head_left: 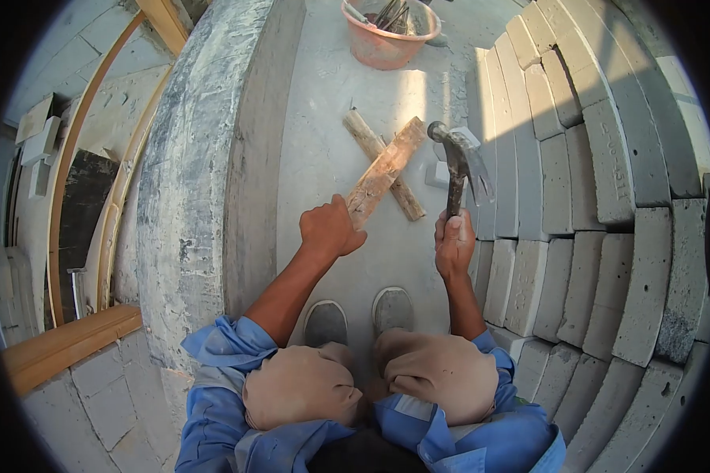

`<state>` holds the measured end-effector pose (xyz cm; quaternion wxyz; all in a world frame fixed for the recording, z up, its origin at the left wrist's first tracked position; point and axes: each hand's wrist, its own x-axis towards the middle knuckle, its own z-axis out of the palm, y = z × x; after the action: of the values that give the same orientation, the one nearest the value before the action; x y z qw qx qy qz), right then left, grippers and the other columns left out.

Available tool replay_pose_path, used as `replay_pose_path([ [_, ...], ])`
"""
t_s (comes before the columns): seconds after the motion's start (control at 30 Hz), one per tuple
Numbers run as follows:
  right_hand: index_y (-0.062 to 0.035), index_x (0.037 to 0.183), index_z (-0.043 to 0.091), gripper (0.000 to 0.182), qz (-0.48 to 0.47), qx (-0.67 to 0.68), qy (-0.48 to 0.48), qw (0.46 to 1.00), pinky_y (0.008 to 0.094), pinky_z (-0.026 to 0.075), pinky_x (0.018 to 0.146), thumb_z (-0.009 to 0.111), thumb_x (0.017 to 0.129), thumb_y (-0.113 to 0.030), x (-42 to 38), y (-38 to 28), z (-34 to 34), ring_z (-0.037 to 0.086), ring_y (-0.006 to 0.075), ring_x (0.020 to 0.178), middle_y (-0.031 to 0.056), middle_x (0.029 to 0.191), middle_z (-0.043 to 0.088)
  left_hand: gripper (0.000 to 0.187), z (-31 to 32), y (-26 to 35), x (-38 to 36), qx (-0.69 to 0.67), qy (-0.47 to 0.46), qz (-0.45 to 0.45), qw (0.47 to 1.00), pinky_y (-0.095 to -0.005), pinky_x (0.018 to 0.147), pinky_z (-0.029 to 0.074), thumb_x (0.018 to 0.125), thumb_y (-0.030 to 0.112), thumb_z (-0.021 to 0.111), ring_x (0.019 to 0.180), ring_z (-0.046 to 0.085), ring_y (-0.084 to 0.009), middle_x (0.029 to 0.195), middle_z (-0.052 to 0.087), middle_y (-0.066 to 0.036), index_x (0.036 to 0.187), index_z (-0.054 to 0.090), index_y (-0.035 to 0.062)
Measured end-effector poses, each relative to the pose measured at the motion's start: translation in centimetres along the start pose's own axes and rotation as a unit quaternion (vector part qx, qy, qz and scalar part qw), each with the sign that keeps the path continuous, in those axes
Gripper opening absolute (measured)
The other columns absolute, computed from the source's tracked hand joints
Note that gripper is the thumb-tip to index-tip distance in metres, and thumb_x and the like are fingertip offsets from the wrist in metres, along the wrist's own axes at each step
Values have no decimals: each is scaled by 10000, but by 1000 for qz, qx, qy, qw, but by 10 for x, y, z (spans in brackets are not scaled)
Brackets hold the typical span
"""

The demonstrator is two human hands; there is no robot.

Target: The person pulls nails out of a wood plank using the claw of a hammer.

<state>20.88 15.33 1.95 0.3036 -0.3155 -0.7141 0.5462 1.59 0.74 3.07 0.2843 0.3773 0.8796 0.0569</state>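
Observation:
My left hand [331, 229] is closed around the near end of a short wooden board [386, 169], which slants up and to the right. Beneath it a second piece of wood [367, 135] lies on the floor, crossing it in an X. In my right hand [454, 244] is a claw hammer [457, 158], gripped by its dark handle with the head up. The hammer head is just right of the board's far end, apart from it in this view. Whether nails sit in the wood is too small to tell.
Stacked grey blocks [556, 189] form a wall on the right. A long concrete ledge [205, 158] runs along my left. Ahead stands a reddish tub [383, 47] with rods or tools in it. Small white block pieces [438, 173] lie beside the stack. My shoes [392, 307] are on the concrete floor.

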Motion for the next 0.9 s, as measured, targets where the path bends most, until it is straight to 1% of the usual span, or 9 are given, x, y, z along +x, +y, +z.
replay_pose_path([
  [0.1,-64,980,491,516,-196,123,38,972,214,334,459,419,1022,-573,7,-36,10,412,87,518,-31,637,426,615,-8,-2,4,-6,-8,-13,1000,-447,701,554,692,406,702,789,717,-331,859,714,-185,1098,552,-31],
  [0.2,-41,954,499,573,-255,49,64,964,261,360,475,409,1011,-604,1,28,17,433,112,518,-7,621,433,621,-8,-1,1,-10,-24,-21,999,-447,704,553,694,414,693,799,716,-338,862,715,-190,1103,558,-33],
  [0.23,-17,926,516,591,-134,-185,26,973,316,386,504,374,1029,-581,-8,36,12,480,150,523,30,616,475,632,-7,-1,0,-16,-20,-17,1000,-445,711,552,693,418,693,801,716,-343,865,716,-191,1114,559,-35],
  [0.33,5,931,537,596,64,-321,-68,942,356,383,520,348,1048,-548,-12,56,21,484,164,547,49,626,495,658,-8,-3,-1,-16,-16,-7,1000,-443,728,550,692,427,693,807,714,-350,867,716,-192,1134,559,-41],
  [0.47,17,993,554,603,-95,-141,-20,985,284,335,494,347,1050,-547,-10,9,19,433,117,521,22,621,483,568,-9,1,0,-16,-9,-10,1000,-419,667,552,668,390,701,758,718,-324,838,714,-181,1039,575,-21],
  [0.63,-32,814,453,628,-249,70,51,965,277,298,469,341,1023,-614,9,-2,25,390,96,502,15,597,432,576,-11,-3,3,-13,-14,-14,1000,-415,682,551,668,397,707,762,718,-319,841,714,-177,1045,574,-18],
  [0.73,-28,823,472,619,-163,-165,14,973,291,331,473,332,1036,-592,-4,40,16,414,114,498,23,603,458,590,-3,-10,-1,2,-17,2,1000,-413,693,551,668,407,712,772,718,-317,853,714,-175,1052,574,-20],
  [0.8,-4,875,506,558,115,-301,-32,946,419,389,529,361,1053,-512,-5,59,19,482,296,540,141,646,459,598,2,-12,0,20,-16,19,999,-414,698,550,669,412,713,779,718,-317,864,716,-175,1057,574,-21],
  [0.9,-39,869,512,517,116,-125,15,985,326,355,508,414,1047,-514,-11,64,15,450,161,532,41,644,461,621,6,-9,1,-16,-23,-19,999,-410,711,550,677,427,710,802,720,-315,897,719,-173,1079,574,-26],
])
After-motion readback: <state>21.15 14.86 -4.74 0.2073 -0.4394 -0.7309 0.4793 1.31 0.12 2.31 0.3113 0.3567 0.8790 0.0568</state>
